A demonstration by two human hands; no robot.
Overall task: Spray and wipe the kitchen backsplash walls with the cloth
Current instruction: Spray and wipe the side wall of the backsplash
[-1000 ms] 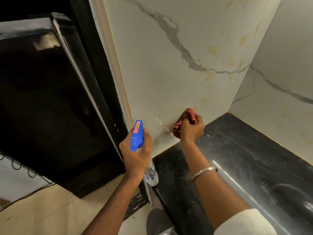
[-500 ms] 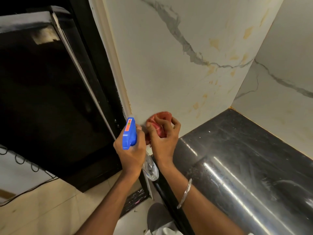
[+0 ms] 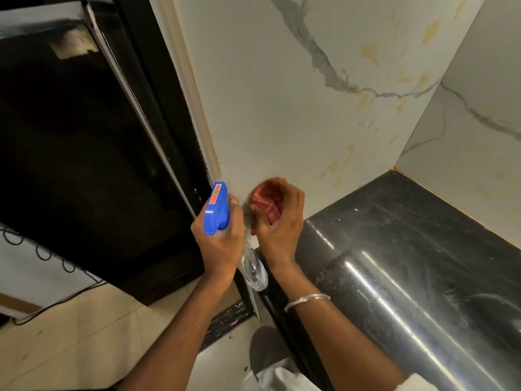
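Note:
My left hand [image 3: 222,244] grips a clear spray bottle with a blue trigger head [image 3: 216,208], nozzle up near the wall's left edge. Just to its right, my right hand [image 3: 279,224] holds a bunched red cloth [image 3: 265,200] against the bottom left corner of the white marble backsplash [image 3: 282,103], right above the black countertop [image 3: 394,249]. The backsplash carries grey veins and yellowish stains higher up and to the right. A second marble wall [image 3: 473,131] meets it at the right corner.
A tall black appliance [image 3: 84,136] stands left of the wall, with a black cable [image 3: 56,303] on the beige tiled floor [image 3: 84,348] below. The glossy countertop's rounded front edge [image 3: 394,320] runs to the lower right. My shoe [image 3: 267,351] shows below.
My right hand slid the cloth left along the base of the backsplash, from mid-wall to the left corner beside the spray bottle. The left hand kept the bottle nearly still.

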